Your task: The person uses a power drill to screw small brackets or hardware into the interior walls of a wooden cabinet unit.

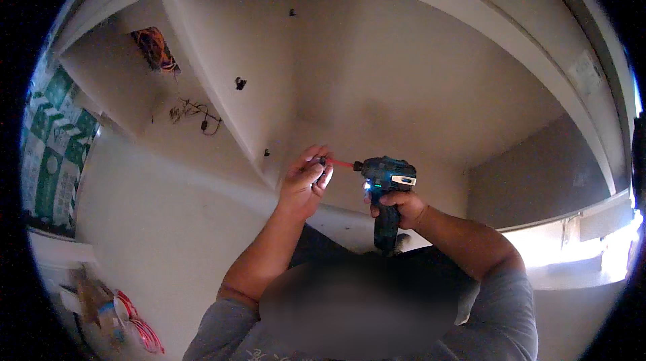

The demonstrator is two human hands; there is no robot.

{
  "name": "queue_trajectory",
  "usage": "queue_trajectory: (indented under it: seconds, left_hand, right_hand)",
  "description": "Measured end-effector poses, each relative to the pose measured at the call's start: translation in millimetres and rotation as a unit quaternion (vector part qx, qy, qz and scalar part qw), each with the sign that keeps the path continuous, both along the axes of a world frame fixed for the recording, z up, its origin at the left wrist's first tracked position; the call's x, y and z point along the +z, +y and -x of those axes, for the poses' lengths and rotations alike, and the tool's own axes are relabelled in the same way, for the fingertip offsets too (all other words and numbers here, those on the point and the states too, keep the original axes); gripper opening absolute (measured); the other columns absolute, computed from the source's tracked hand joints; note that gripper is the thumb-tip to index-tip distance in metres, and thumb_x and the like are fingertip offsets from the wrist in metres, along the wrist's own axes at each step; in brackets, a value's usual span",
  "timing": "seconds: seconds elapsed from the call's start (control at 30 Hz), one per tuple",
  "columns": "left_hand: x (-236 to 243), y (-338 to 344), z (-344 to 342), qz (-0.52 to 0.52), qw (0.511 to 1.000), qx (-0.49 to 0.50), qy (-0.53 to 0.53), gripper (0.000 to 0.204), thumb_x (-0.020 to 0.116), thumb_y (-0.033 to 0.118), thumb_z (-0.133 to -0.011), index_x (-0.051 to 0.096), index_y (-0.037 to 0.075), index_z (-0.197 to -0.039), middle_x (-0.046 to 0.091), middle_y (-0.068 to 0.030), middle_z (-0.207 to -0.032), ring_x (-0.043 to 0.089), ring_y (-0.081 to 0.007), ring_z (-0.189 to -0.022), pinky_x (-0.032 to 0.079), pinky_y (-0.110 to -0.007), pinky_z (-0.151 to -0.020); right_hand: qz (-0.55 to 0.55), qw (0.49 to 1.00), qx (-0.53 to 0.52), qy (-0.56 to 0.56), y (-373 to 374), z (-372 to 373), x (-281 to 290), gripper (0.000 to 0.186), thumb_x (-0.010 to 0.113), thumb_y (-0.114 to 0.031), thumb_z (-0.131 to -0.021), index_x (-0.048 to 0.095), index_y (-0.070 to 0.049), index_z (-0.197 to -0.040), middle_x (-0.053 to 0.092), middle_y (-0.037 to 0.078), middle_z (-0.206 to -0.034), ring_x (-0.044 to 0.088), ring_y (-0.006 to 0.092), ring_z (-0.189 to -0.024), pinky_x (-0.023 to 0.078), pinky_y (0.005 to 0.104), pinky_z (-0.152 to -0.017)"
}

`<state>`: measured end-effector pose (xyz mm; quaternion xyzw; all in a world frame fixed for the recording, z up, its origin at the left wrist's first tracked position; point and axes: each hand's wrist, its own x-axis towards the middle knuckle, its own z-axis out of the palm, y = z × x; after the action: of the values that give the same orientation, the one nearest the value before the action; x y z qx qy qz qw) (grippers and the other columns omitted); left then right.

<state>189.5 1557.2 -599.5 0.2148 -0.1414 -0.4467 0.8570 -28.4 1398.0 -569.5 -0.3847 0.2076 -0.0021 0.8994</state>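
My right hand [406,207] is wrapped round the grip of a dark cordless driver [385,174], its work light lit. From the driver's chuck a long red bit [342,163] points left toward my other hand. My left hand [307,183] is raised at the bit's tip, fingers bent and closed round a small dark piece [321,161]. The fingers partly cover that piece, so its kind is unclear. Bit tip and piece meet or nearly meet; I cannot tell whether they touch.
At upper left a square opening [156,50] shows orange cables. Thin dark wires [195,115] hang below it. Small dark fittings [240,83] dot the pale surface. A green-and-white patterned sheet [57,152] stands far left, a red cable coil [140,326] lower left. Bright windows [572,246] are at right.
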Motion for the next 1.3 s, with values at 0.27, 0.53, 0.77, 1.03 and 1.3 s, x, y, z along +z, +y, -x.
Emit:
queue_trajectory:
  seconds: [0.27,0.53,0.77,1.03,1.3]
  left_hand:
    - [-0.1,54.8,27.1,-0.113,0.972,0.001,0.204,0.025,0.051,-0.004,-0.095,0.059,-0.001,-0.118,0.063,-0.012,-0.111,0.063,-0.0245,-0.105,0.055,-0.034,-0.099]
    - [18.1,179.3,79.5,-0.349,0.891,0.09,-0.276,0.019,0.056,0.007,-0.095,0.06,0.001,-0.113,0.061,-0.0087,-0.094,0.06,-0.0197,-0.087,0.053,-0.026,-0.072]
    - [-17.4,262.9,72.8,-0.267,0.932,0.051,0.239,0.027,0.055,0.01,-0.093,0.059,0.002,-0.118,0.061,-0.008,-0.092,0.059,-0.0201,-0.082,0.051,-0.027,-0.069]
    - [27.2,271.8,86.6,-0.263,0.933,0.033,0.242,0.032,0.052,0.003,-0.088,0.059,0.002,-0.12,0.063,-0.009,-0.094,0.062,-0.0221,-0.082,0.053,-0.027,-0.065]
    - [-2.5,271.4,83.0,-0.192,0.944,-0.014,0.268,0.037,0.05,-0.001,-0.084,0.057,0.003,-0.12,0.061,-0.0077,-0.095,0.057,-0.0196,-0.078,0.047,-0.025,-0.06]
  right_hand:
    - [-0.012,0.999,-0.021,-0.034,15.5,-18.6,35.3,0.049,0.07,-0.009,-0.075,0.057,-0.008,-0.123,0.066,0.01,-0.101,0.064,0.0259,-0.081,0.052,0.042,-0.078]
    - [0.022,0.996,-0.082,-0.034,-18.6,-87.4,44.9,0.042,0.067,-0.012,-0.079,0.058,-0.007,-0.119,0.065,0.007,-0.099,0.063,0.0227,-0.08,0.053,0.0428,-0.076]
    - [0.011,0.998,-0.06,-0.019,-33.3,-121.1,37.1,0.038,0.067,-0.012,-0.08,0.06,-0.007,-0.117,0.066,0.007,-0.099,0.063,0.0218,-0.078,0.053,0.042,-0.074]
    - [0.051,0.996,-0.058,-0.04,-26.5,-108.3,60.7,0.037,0.068,-0.012,-0.079,0.06,-0.008,-0.116,0.067,0.007,-0.099,0.064,0.0237,-0.076,0.055,0.0426,-0.071]
    - [0.038,0.997,-0.044,-0.058,-29.7,-109.5,63.7,0.036,0.07,-0.011,-0.078,0.062,-0.006,-0.114,0.07,0.01,-0.094,0.066,0.0223,-0.074,0.056,0.0368,-0.068]
